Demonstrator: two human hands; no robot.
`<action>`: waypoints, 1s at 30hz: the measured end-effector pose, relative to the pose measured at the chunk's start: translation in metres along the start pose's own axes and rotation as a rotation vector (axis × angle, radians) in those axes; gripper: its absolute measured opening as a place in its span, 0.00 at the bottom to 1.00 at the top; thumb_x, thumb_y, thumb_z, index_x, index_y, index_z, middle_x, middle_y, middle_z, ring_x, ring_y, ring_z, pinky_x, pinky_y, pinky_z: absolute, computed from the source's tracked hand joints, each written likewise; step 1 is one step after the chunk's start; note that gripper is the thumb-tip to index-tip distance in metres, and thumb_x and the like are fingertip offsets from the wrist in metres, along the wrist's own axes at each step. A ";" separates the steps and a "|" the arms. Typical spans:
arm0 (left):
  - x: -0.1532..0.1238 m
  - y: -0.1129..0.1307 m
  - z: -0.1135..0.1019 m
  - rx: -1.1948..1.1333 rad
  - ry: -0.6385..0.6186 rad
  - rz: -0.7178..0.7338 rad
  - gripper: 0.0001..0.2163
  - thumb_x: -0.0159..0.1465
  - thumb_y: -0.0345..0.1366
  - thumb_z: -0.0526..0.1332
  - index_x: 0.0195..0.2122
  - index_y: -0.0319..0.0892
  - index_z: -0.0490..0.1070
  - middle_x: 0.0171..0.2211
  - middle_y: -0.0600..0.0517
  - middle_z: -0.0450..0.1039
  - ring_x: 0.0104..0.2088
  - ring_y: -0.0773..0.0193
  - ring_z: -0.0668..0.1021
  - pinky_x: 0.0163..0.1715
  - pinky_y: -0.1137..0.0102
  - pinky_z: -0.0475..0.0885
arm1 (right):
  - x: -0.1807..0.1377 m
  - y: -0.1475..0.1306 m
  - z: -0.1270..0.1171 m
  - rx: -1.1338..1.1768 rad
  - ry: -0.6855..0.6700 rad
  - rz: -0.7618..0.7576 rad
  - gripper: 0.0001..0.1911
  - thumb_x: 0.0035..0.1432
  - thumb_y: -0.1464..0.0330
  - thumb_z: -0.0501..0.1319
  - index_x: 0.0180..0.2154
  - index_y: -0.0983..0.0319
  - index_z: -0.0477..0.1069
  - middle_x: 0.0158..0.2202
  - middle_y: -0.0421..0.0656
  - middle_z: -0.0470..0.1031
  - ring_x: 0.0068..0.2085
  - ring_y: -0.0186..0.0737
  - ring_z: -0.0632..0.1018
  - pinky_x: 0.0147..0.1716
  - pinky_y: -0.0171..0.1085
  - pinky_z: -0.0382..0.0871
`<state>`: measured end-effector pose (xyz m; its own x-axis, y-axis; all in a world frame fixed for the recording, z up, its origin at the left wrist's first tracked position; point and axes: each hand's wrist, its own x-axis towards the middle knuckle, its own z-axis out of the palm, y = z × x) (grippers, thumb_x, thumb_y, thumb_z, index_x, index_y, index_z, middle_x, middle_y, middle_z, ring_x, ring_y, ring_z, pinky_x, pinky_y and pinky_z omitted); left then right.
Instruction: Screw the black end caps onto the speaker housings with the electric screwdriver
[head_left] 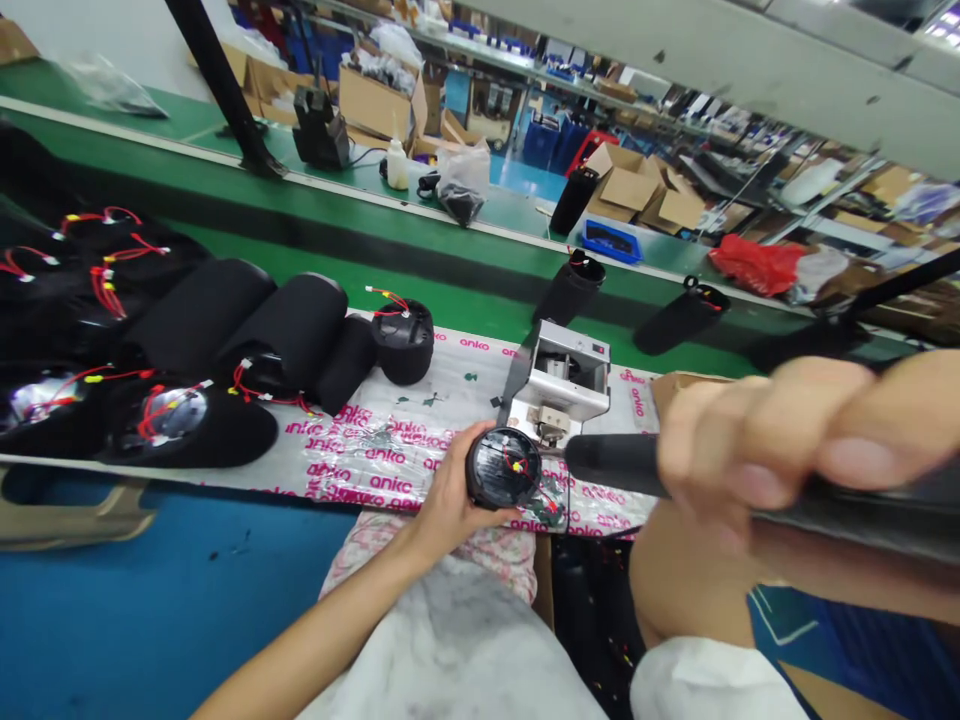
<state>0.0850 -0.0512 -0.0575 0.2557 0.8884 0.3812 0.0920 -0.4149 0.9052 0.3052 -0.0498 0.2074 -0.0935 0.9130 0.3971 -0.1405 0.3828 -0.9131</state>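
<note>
My left hand [448,495] is wrapped around a black cylindrical housing [501,470], its open round end facing up. Red and yellow wires show inside and beside it. My right hand [780,430], large and close to the camera, has its fingers closed around a black electric screwdriver [616,462]. The tool lies nearly level, its narrow end pointing left toward a silver metal screw feeder [570,372]. That feeder stands just behind the housing. Whether the screwdriver's tip touches anything cannot be made out.
Black fabric-covered cylinders [296,325] with red wires crowd the bench's left side. A short black cylinder [403,340] stands behind my left hand. More cylinders [568,288] are on the green surface, below a shelf bearing a blue tray [611,241] and a white bottle [397,165].
</note>
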 end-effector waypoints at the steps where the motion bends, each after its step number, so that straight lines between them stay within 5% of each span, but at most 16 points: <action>1: 0.001 0.001 0.000 -0.004 -0.007 -0.001 0.50 0.60 0.55 0.80 0.75 0.44 0.55 0.71 0.34 0.68 0.72 0.36 0.73 0.73 0.43 0.69 | 0.006 0.008 0.012 -0.010 -0.099 -0.035 0.10 0.61 0.56 0.78 0.37 0.55 0.87 0.28 0.41 0.81 0.19 0.40 0.80 0.19 0.40 0.78; 4: 0.002 0.004 -0.001 -0.010 -0.022 -0.016 0.51 0.59 0.56 0.80 0.76 0.44 0.55 0.71 0.34 0.68 0.72 0.35 0.73 0.73 0.42 0.68 | 0.021 0.041 0.038 0.089 -0.191 -0.120 0.20 0.68 0.49 0.70 0.41 0.59 0.87 0.32 0.42 0.82 0.18 0.39 0.79 0.18 0.40 0.76; 8: 0.002 0.004 0.000 -0.030 -0.027 -0.028 0.52 0.58 0.58 0.80 0.76 0.45 0.56 0.72 0.34 0.68 0.72 0.35 0.73 0.73 0.43 0.69 | 0.027 0.072 0.050 0.192 -0.132 -0.216 0.31 0.60 0.38 0.70 0.39 0.61 0.85 0.30 0.43 0.81 0.15 0.37 0.75 0.12 0.37 0.68; 14: 0.003 0.003 0.000 -0.016 -0.015 -0.016 0.51 0.59 0.62 0.77 0.75 0.45 0.55 0.71 0.34 0.68 0.72 0.36 0.74 0.72 0.43 0.70 | 0.025 0.076 0.056 0.201 -0.070 -0.232 0.34 0.62 0.36 0.66 0.38 0.62 0.84 0.28 0.42 0.79 0.14 0.35 0.72 0.12 0.36 0.65; 20: 0.003 0.004 0.001 0.026 -0.032 -0.074 0.54 0.55 0.62 0.80 0.75 0.44 0.57 0.70 0.34 0.69 0.70 0.34 0.75 0.71 0.43 0.70 | 0.035 0.082 0.059 0.272 -0.210 -0.161 0.26 0.63 0.44 0.72 0.36 0.61 0.84 0.27 0.42 0.82 0.14 0.36 0.76 0.14 0.35 0.72; 25: 0.000 0.000 0.003 0.053 -0.015 -0.111 0.53 0.55 0.61 0.80 0.74 0.44 0.57 0.67 0.36 0.71 0.66 0.35 0.77 0.67 0.44 0.74 | 0.044 0.085 0.071 0.341 -0.282 -0.011 0.43 0.62 0.29 0.59 0.30 0.63 0.82 0.22 0.44 0.79 0.14 0.36 0.75 0.13 0.32 0.70; 30: -0.002 0.001 0.004 0.078 -0.007 -0.099 0.53 0.56 0.59 0.80 0.74 0.42 0.57 0.67 0.35 0.72 0.66 0.36 0.78 0.67 0.46 0.75 | 0.048 0.090 0.076 0.387 -0.244 0.046 0.46 0.60 0.26 0.55 0.29 0.63 0.81 0.20 0.43 0.78 0.13 0.33 0.72 0.11 0.29 0.65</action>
<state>0.0886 -0.0540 -0.0583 0.2484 0.9246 0.2889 0.1912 -0.3392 0.9211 0.2128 0.0174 0.1509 -0.3316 0.8500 0.4093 -0.4840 0.2192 -0.8472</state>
